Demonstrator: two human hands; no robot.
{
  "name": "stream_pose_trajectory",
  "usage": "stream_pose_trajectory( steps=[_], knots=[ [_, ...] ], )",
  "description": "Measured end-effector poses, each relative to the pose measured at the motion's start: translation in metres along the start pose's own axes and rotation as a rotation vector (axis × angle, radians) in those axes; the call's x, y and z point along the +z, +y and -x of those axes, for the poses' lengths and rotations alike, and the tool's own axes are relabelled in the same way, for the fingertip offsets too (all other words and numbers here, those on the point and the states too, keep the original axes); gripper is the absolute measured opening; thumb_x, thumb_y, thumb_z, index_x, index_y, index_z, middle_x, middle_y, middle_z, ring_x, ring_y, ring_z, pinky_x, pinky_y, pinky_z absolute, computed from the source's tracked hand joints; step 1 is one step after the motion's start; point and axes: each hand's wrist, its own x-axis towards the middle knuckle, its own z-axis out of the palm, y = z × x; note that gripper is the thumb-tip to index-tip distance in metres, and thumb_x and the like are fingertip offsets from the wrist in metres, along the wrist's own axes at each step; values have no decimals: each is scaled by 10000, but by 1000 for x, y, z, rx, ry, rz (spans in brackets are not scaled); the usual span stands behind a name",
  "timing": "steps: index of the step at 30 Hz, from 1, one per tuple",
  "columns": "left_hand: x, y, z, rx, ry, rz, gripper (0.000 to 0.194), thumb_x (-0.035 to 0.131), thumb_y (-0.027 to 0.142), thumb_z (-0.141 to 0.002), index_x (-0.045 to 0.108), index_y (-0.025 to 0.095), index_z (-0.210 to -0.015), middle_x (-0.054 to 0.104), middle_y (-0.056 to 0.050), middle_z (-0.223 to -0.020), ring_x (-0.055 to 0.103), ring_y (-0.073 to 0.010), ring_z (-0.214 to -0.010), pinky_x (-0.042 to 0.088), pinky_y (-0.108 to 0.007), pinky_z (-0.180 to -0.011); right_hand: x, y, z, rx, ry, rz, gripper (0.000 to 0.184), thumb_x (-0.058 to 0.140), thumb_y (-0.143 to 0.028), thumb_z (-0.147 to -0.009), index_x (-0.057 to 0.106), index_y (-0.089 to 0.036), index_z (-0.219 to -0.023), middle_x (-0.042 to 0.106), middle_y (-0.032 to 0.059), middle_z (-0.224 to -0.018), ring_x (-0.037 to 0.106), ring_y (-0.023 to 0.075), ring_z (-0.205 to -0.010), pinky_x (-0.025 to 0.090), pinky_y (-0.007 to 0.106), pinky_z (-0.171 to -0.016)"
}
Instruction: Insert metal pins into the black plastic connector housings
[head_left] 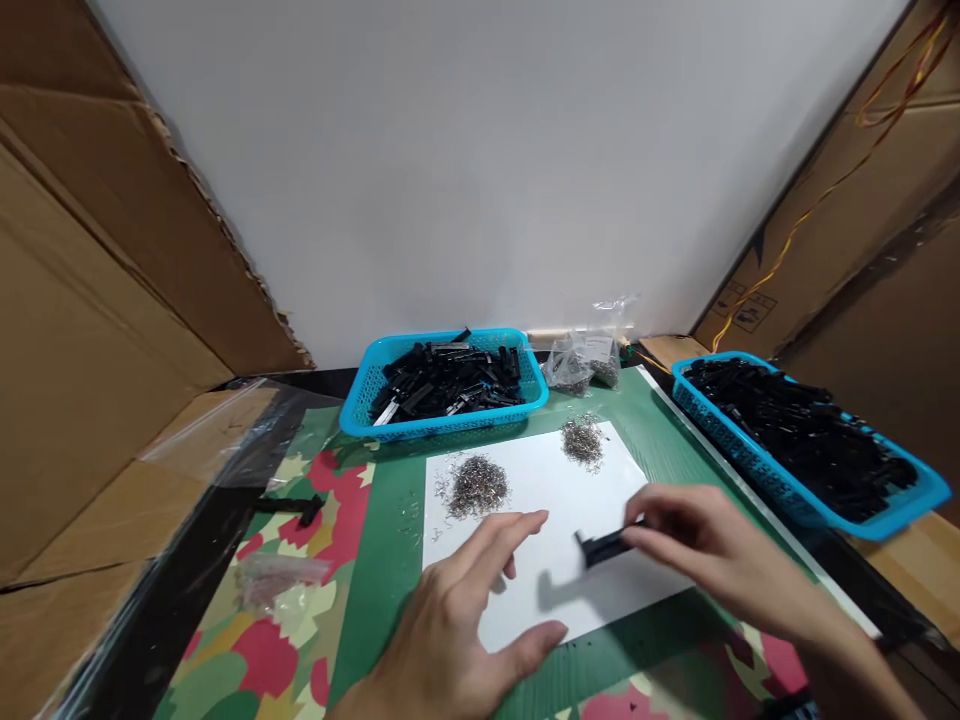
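Observation:
My right hand (686, 535) pinches one end of a narrow black plastic part (602, 548) and holds it above a white sheet (532, 480). The part's free end, with a small upright tip, points left. To its left my left hand (472, 610) hovers with fingers and thumb spread and nothing between them. A larger pile of tiny metal pieces (478, 486) lies on the sheet's left side, just beyond my left fingers. Another small pile of metal bits (582, 442) lies near the sheet's far right corner.
A blue basket (442, 432) heaped with black parts stands behind the sheet. At the right is a second blue basket (795, 500), also full. Clear bags (585, 360) of metal bits sit between them. One black part (296, 506) and a plastic bag (277, 580) lie left.

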Motion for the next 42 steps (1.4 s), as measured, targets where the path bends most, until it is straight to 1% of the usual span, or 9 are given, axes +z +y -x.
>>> stream_pose_trajectory(
  steps=[3, 6, 9, 13, 15, 19, 23, 30, 42],
  knots=[
    [4, 2, 1, -65, -59, 44, 468, 668, 404, -992, 616, 319, -1450, 756, -32, -1122, 673, -148, -812, 577, -240, -698, 29, -32, -18, -94, -186, -31, 358, 641, -543, -999, 759, -210, -938, 666, 18, -803, 546, 151, -718, 419, 251, -635],
    [5, 0, 1, -133, -33, 97, 288, 642, 363, -1014, 725, 279, -1277, 757, -20, -985, 639, -123, -702, 547, -224, -665, 28, -41, -37, -148, -231, -63, 328, 668, -535, -990, 747, -218, -1024, 612, -5, -760, 502, 142, -694, 386, 254, -616],
    [4, -4, -1, -181, 68, 156, 268, 647, 355, -998, 738, 253, -1229, 737, -26, -948, 618, -124, -676, 533, -228, -649, 5, -25, -60, -159, -213, -58, 393, 690, -550, -965, 734, -216, -1168, 579, -11, -742, 477, 147, -675, 363, 260, -586],
    [3, -6, -2, -333, 143, 339, 346, 581, 449, -1031, 682, 242, -1290, 699, -59, -1014, 671, -177, -872, 550, -247, -716, -23, 14, -87, -30, 19, 138, 401, 631, -545, -967, 744, -172, -871, 492, -20, -629, 393, 135, -599, 263, 279, -540],
    [4, -7, -1, -428, 158, 467, 433, 561, 510, -1036, 608, 249, -1379, 668, -59, -1013, 658, -175, -864, 531, -235, -667, -25, 30, -92, 34, 28, 189, 362, 658, -503, -933, 748, -162, -849, 494, -21, -614, 399, 134, -591, 253, 283, -539],
    [5, -9, 1, -494, 116, 625, 536, 546, 576, -1031, 486, 262, -1461, 582, -16, -908, 554, -130, -708, 441, -205, -565, -15, 45, -92, 94, -54, 150, 290, 680, -440, -895, 743, -161, -854, 583, 1, -683, 476, 144, -643, 300, 275, -571],
    [5, -8, 1, -504, 53, 629, 526, 533, 583, -1034, 480, 259, -1445, 545, -6, -868, 524, -128, -690, 379, -200, -532, -10, 46, -92, 85, -77, 85, 250, 670, -392, -882, 724, -155, -826, 569, -6, -680, 467, 135, -641, 326, 275, -597],
    [7, -12, 1, -438, 57, 521, 454, 584, 537, -1013, 559, 257, -1371, 622, -31, -878, 643, -182, -799, 472, -237, -613, -13, 47, -92, 83, -60, 94, 248, 625, -370, -892, 706, -154, -801, 576, 7, -695, 448, 138, -646, 321, 286, -596],
    [5, -14, 0, -490, 53, 518, 503, 590, 544, -1005, 559, 251, -1412, 673, -43, -869, 602, -146, -652, 470, -235, -548, -9, 45, -85, 43, 16, 220, 213, 580, -325, -927, 685, -159, -845, 622, 22, -686, 488, 148, -622, 336, 294, -585]
  ],
)
